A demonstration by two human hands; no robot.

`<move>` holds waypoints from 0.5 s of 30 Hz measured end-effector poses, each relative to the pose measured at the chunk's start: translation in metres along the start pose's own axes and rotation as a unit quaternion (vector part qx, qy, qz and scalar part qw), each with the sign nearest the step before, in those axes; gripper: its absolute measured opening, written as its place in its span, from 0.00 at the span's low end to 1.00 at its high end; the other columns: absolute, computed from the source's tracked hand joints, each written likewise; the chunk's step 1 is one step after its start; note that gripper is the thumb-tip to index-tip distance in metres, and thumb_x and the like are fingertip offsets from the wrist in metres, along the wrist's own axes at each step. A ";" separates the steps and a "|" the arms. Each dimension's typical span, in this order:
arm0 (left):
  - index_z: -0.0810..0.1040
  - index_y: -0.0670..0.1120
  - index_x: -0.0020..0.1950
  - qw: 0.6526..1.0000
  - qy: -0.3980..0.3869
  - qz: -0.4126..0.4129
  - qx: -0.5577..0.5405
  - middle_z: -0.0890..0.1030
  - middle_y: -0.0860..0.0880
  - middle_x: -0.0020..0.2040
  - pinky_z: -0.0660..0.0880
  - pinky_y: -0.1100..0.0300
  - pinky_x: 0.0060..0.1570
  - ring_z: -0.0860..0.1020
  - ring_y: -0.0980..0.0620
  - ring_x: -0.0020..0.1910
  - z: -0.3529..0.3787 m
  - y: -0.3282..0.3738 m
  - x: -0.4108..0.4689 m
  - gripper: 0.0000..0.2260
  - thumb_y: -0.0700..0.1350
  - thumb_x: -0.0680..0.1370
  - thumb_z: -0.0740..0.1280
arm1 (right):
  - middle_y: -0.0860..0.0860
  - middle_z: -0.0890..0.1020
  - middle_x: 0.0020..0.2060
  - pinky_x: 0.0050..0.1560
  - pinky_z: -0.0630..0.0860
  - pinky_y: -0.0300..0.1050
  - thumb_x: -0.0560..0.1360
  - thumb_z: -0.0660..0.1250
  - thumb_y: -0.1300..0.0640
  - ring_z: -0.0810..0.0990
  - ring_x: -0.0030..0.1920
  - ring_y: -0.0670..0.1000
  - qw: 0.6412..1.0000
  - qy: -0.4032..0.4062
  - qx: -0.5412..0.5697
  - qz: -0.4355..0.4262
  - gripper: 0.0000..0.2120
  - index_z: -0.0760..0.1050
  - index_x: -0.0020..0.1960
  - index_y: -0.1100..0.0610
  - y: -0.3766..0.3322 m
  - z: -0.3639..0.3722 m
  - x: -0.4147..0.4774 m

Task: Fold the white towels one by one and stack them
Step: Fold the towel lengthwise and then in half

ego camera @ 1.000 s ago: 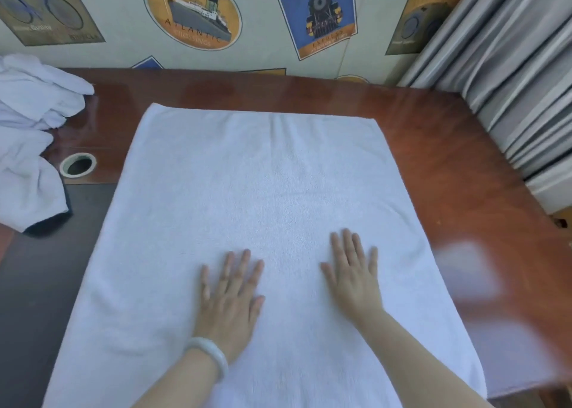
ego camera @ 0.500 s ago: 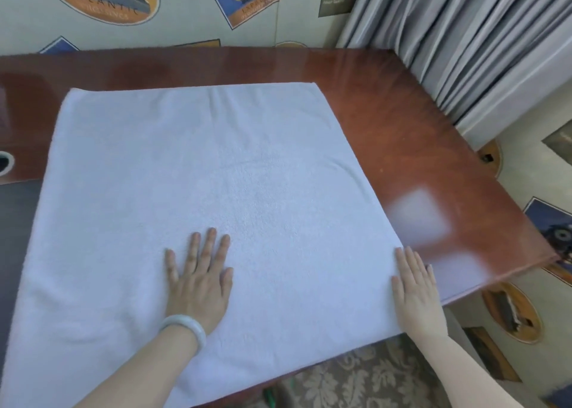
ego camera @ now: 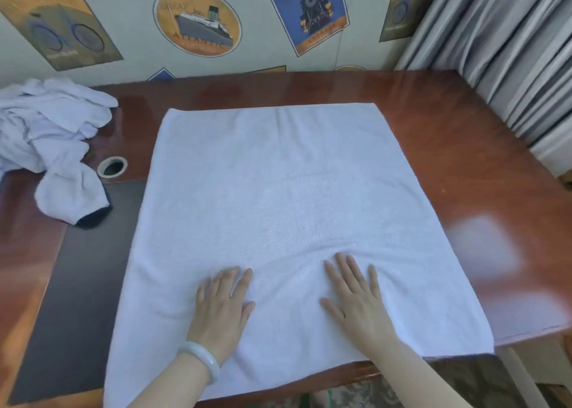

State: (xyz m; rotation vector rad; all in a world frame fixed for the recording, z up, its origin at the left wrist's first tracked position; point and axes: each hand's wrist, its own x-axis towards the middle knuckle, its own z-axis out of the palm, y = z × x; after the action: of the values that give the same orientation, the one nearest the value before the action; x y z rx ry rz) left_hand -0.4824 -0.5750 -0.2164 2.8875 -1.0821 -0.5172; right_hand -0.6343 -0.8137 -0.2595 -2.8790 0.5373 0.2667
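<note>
A large white towel (ego camera: 278,185) lies spread flat on the red-brown table (ego camera: 464,160), its near edge hanging slightly over the front. My left hand (ego camera: 224,305), with a pale bangle on the wrist, rests palm down on the towel's near part, fingers slightly curled. My right hand (ego camera: 356,296) lies flat beside it, fingers apart, with a small ridge of cloth pushed up just ahead of the fingertips. A crumpled pile of white towels (ego camera: 49,135) sits at the table's far left.
A round cable hole (ego camera: 112,167) is in the table beside the pile. A dark mat (ego camera: 77,284) covers the table's left part under the towel. Grey curtains (ego camera: 510,51) hang at the right. The poster-papered wall (ego camera: 198,24) runs behind the table.
My right hand has come back from the towel's right edge to the middle, next to my left hand. The view has swung left, bringing the pile back into sight.
</note>
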 end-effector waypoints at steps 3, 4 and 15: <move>0.81 0.46 0.62 0.999 -0.011 -0.022 -0.021 0.80 0.44 0.60 0.77 0.44 0.53 0.80 0.41 0.56 -0.004 -0.011 -0.008 0.25 0.57 0.75 0.54 | 0.46 0.39 0.79 0.76 0.34 0.56 0.79 0.40 0.34 0.34 0.78 0.48 1.000 -0.010 -0.007 -0.013 0.33 0.38 0.79 0.46 0.002 -0.007 0.016; 0.80 0.47 0.64 0.999 -0.007 -0.023 -0.022 0.79 0.44 0.62 0.76 0.43 0.55 0.79 0.41 0.58 -0.003 -0.016 -0.010 0.26 0.58 0.76 0.54 | 0.45 0.37 0.78 0.76 0.32 0.56 0.80 0.43 0.34 0.32 0.77 0.47 0.999 -0.019 -0.002 -0.029 0.33 0.36 0.79 0.46 0.004 -0.010 0.020; 0.79 0.54 0.51 0.980 0.114 0.151 -0.053 0.76 0.55 0.51 0.73 0.61 0.47 0.75 0.54 0.49 0.011 -0.048 -0.035 0.10 0.52 0.73 0.63 | 0.29 0.47 0.75 0.71 0.47 0.36 0.75 0.66 0.40 0.51 0.74 0.39 0.990 -0.091 0.045 -0.103 0.31 0.54 0.72 0.31 0.086 -0.049 -0.007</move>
State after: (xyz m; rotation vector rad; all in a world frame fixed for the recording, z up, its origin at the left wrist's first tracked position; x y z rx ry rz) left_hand -0.4802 -0.5148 -0.2228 2.5455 -1.3707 -0.2165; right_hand -0.6660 -0.9011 -0.2244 -2.7576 0.2133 0.4521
